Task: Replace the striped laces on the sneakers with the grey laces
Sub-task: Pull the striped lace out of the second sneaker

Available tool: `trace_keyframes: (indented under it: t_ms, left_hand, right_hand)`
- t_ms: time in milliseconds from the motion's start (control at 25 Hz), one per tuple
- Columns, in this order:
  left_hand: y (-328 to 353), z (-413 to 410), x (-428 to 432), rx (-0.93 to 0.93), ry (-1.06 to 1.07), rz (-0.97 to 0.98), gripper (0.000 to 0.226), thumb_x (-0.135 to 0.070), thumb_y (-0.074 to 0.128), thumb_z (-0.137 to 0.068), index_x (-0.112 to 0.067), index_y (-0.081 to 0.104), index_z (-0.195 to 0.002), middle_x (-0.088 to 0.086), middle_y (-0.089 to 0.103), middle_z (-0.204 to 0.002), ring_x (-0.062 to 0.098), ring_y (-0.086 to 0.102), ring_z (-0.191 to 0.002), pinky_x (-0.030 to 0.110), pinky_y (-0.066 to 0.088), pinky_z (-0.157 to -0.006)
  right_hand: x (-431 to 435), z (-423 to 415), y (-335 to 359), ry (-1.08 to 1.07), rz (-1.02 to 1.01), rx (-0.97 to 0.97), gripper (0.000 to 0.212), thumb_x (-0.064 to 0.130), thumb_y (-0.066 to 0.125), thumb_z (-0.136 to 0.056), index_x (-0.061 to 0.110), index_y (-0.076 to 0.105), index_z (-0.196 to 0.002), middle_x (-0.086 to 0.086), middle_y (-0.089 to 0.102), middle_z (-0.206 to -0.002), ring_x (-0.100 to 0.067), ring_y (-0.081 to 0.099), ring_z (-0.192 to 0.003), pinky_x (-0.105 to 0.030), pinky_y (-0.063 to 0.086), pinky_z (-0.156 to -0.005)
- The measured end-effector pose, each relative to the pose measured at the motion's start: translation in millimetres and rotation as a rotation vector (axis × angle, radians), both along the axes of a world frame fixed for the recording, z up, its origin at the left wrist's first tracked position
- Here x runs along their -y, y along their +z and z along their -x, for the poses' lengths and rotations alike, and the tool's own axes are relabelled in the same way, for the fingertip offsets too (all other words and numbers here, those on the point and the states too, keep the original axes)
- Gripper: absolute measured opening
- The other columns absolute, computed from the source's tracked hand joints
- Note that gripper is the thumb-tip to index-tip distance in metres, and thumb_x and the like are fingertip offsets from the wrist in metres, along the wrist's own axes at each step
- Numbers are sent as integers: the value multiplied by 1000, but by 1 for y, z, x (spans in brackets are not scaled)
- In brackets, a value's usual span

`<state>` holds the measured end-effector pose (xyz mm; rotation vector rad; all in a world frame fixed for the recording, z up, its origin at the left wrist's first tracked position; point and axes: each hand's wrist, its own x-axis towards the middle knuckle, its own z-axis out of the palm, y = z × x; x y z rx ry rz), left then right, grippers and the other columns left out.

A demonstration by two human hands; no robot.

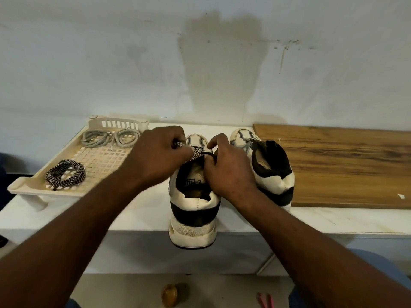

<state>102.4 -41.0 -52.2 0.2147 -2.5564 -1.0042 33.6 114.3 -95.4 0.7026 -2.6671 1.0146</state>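
Two white-and-black sneakers stand on the white counter, heels toward me. The left sneaker [193,205] hangs its heel over the front edge. My left hand [155,156] grips the striped lace [195,153] above this shoe's tongue. My right hand [226,167] pinches the same lace at its dark tip, close beside the left hand. The right sneaker [272,170] stands behind my right hand and shows no lace. A coiled striped lace [65,174] lies in the cream tray. Two coiled grey laces [111,138] lie at the tray's far end.
The cream lattice tray [24,185] sits at the left of the counter [133,210]. A wooden board [347,165] covers the counter's right part. A stained white wall rises behind. On the floor below lie a brownish round object [170,294] and a pink item [265,300].
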Motion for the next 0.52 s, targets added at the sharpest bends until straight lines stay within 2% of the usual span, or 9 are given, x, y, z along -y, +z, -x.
trace_keyframes:
  t_ms: [40,160,240,320,360,480,520]
  left_hand:
    - [-4,-1,-3,23,8,123,22,-34,75,-86,-22,58,-79,-3,60,-63,12,57,-59,30,40,-56]
    - [-7,1,-6,75,-8,264,22,-48,73,-84,-35,60,-97,-6,58,-62,12,59,-63,28,34,-54]
    - [-8,2,-6,56,19,381,12,-46,68,-88,-37,65,-95,-10,56,-63,13,61,-68,28,35,-57]
    - [-9,5,-11,-6,31,363,6,-39,68,-90,-34,68,-88,-12,59,-73,12,60,-76,29,37,-63]
    - [-11,6,-13,-33,5,245,6,-33,69,-91,-32,68,-85,-11,60,-79,11,59,-79,29,39,-66]
    - [-5,7,-10,-39,-73,-487,7,-15,66,-96,-18,68,-90,-1,71,-95,13,64,-84,29,44,-70]
    - [-5,6,-6,-40,-76,-633,4,-12,64,-97,-13,66,-93,3,74,-96,17,66,-86,30,45,-69]
  right_hand:
    - [0,1,0,0,-2,3,23,24,59,-97,24,53,-119,2,67,-88,-19,65,-82,-35,55,-71]
    - [0,3,0,3,14,15,22,23,59,-96,23,54,-118,-1,68,-88,-20,66,-81,-37,57,-73]
    - [0,1,-1,7,18,26,22,23,59,-96,22,54,-118,-1,68,-88,-21,66,-81,-38,57,-73]
    - [-1,2,-1,6,19,33,22,23,58,-96,22,55,-118,-3,70,-91,-23,67,-84,-38,57,-73]
    - [-1,1,0,6,22,43,21,24,58,-96,22,55,-117,-4,70,-92,-24,67,-84,-38,57,-73]
    - [2,-3,2,17,13,46,22,24,57,-96,20,53,-117,-8,71,-98,-30,68,-90,-36,53,-72]
    - [3,-3,3,24,5,46,23,24,56,-96,19,53,-118,-10,71,-101,-33,67,-93,-37,53,-74]
